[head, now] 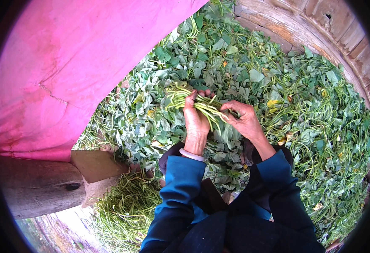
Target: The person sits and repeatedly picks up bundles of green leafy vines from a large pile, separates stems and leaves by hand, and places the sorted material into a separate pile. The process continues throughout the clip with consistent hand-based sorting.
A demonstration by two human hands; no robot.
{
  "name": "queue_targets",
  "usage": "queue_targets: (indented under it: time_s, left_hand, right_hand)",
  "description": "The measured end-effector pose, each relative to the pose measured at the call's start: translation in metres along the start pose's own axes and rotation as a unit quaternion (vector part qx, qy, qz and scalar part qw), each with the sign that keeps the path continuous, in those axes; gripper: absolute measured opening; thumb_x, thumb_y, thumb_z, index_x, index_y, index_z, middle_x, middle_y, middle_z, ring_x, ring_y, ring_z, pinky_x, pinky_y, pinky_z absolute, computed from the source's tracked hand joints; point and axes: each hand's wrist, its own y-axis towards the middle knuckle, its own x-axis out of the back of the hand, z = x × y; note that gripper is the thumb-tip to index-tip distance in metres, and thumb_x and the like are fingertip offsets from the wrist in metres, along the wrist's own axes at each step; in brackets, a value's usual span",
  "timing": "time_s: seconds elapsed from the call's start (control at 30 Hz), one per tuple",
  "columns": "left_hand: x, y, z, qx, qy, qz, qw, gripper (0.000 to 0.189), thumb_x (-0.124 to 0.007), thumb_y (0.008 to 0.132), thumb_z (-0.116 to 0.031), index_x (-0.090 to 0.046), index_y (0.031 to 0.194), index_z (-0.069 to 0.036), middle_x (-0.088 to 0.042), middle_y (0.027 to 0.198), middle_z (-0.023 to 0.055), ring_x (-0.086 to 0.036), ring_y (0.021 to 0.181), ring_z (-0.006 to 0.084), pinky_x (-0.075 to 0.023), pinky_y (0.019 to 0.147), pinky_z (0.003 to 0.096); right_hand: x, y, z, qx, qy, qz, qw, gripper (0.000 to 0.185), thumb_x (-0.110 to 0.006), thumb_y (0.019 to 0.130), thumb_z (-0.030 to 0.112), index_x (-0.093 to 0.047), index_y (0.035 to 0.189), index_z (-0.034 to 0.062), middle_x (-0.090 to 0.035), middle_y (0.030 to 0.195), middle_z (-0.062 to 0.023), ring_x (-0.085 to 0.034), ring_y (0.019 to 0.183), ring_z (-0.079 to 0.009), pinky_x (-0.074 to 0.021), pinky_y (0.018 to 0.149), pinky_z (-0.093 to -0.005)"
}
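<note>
My left hand is closed around a bundle of green leaf stalks, its thumb lying across them. Their ends stick out on both sides of the fist. At the right end of the bundle, my right hand has its thumb and fingers bent close about the stalk tips; its fingertips touch or pinch some of them. Below both hands spreads a thick layer of cut leafy vines with green and a few yellow leaves. A pale bangle circles my left wrist.
A pink sheet covers the upper left. Beneath its lower edge lies a wooden log, with a flat board at its end. A heap of stripped stalks lies by my left sleeve. A curved-looking wooden plank wall bounds the upper right.
</note>
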Motion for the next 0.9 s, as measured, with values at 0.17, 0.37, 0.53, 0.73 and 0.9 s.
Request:
queue_targets:
  time_s: [0.17,0.37,0.53,0.73,0.9]
  left_hand:
    - [0.002,0.005,-0.017,0.026,-0.023,0.002,0.999,0.016,-0.053,0.084,-0.018,-0.053,0.075,-0.004,-0.055,0.074,0.0070,-0.056,0.083,0.0250,-0.0431,0.090,0.0442]
    - [0.000,0.004,-0.039,-0.034,-0.135,0.085,0.987,0.010,-0.055,0.082,-0.014,-0.054,0.080,-0.004,-0.055,0.076,0.0071,-0.057,0.087,0.0259,-0.0402,0.095,0.0487]
    - [-0.005,0.000,-0.033,-0.038,-0.157,0.121,0.979,0.010,-0.056,0.082,-0.014,-0.055,0.085,-0.004,-0.056,0.080,0.0077,-0.056,0.097,0.0277,-0.0347,0.101,0.0501]
    - [-0.011,-0.002,-0.025,-0.036,-0.142,0.145,0.979,0.014,-0.059,0.081,-0.017,-0.055,0.086,-0.005,-0.057,0.082,0.0054,-0.054,0.104,0.0261,-0.0306,0.105,0.0488]
    - [-0.013,-0.006,-0.018,-0.042,-0.120,0.140,0.982,0.016,-0.057,0.082,-0.019,-0.054,0.087,-0.004,-0.055,0.084,0.0059,-0.052,0.107,0.0266,-0.0298,0.106,0.0478]
  right_hand:
    - [0.021,-0.003,0.007,-0.194,0.169,0.125,0.958,0.016,-0.066,0.077,0.004,-0.062,0.092,0.0003,-0.060,0.082,-0.0013,-0.055,0.075,-0.0082,-0.0454,0.068,-0.0232]
    - [0.035,-0.003,0.011,-0.171,0.189,0.036,0.966,0.014,-0.066,0.081,0.013,-0.062,0.085,-0.0002,-0.057,0.073,0.0000,-0.051,0.064,-0.0069,-0.0431,0.059,-0.0208]
    - [-0.002,-0.004,0.007,-0.048,0.084,0.006,0.995,0.011,-0.067,0.080,0.009,-0.062,0.085,-0.0003,-0.059,0.071,-0.0012,-0.053,0.063,-0.0071,-0.0428,0.058,-0.0216]
    - [-0.025,-0.003,0.007,-0.020,0.025,-0.078,0.996,0.014,-0.068,0.077,0.003,-0.063,0.089,-0.0026,-0.064,0.081,-0.0062,-0.058,0.072,-0.0104,-0.0464,0.065,-0.0241]
    - [-0.033,-0.005,0.008,0.029,-0.184,-0.109,0.976,0.027,-0.066,0.079,0.015,-0.060,0.102,0.0023,-0.062,0.093,-0.0166,-0.062,0.071,-0.0328,-0.0513,0.061,-0.0368]
